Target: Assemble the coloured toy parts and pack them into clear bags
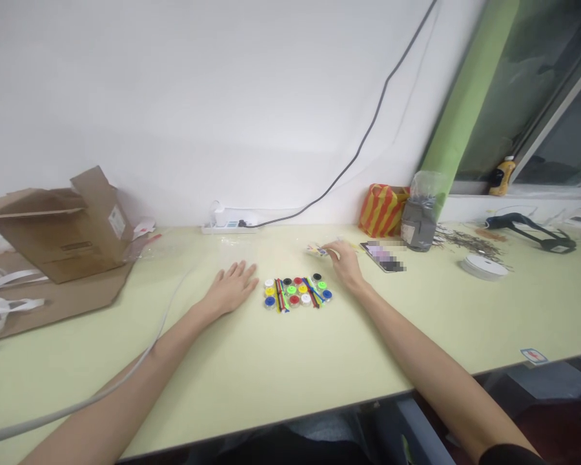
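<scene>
My left hand [231, 289] lies palm down on the table with its fingers spread, holding nothing. Just to its right is a cluster of small round discs [295, 299] in clear cases, coloured white, yellow, blue, black, green and red. Two bundles of thin coloured strips, a left one [281, 296] and a right one [312, 292], lie among the discs. Beyond the cluster's right end, my right hand [343, 261] has its thumb and fingers closed on a small pale piece [314, 249] with blue and yellow marks. Its exact kind is too small to tell.
A cardboard box [62, 232] stands at left, and a white cable [163, 316] crosses my left forearm. Along the wall are a power strip [227, 226], a striped bag [380, 212] and a dark container [417, 223]. A phone [381, 257] and white spool [484, 267] lie at right.
</scene>
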The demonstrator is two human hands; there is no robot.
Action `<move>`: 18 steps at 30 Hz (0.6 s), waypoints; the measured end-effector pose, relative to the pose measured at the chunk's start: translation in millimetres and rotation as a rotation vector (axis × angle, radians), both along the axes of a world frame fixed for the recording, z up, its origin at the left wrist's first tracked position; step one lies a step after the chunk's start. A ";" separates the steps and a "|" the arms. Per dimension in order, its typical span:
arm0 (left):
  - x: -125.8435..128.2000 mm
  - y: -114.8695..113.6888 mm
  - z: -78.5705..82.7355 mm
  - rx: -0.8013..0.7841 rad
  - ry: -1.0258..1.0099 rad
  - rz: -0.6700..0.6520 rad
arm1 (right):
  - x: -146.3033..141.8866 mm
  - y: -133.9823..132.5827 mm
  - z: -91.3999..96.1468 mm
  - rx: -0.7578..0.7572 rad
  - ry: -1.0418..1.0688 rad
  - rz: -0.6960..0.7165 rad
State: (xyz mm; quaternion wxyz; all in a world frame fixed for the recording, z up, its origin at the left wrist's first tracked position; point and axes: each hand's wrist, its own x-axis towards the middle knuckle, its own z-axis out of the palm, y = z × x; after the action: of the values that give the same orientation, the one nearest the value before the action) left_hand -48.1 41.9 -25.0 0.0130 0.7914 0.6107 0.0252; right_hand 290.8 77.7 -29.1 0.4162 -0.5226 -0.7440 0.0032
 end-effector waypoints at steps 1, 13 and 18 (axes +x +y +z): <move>0.1 -0.2 0.4 -0.001 0.000 -0.001 | 0.0 -0.5 1.3 0.001 -0.004 -0.016; 0.0 0.4 -0.7 0.009 -0.006 -0.005 | -6.1 -13.3 17.2 0.056 0.013 -0.075; 0.0 0.5 -1.0 0.009 -0.005 -0.014 | -8.1 -16.4 23.8 0.132 0.014 -0.075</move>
State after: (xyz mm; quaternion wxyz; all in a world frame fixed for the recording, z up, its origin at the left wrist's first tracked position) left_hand -48.2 42.4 -26.0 0.0110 0.7955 0.6051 0.0297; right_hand 282.6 61.3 -5.3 0.4549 -0.5215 -0.7196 -0.0577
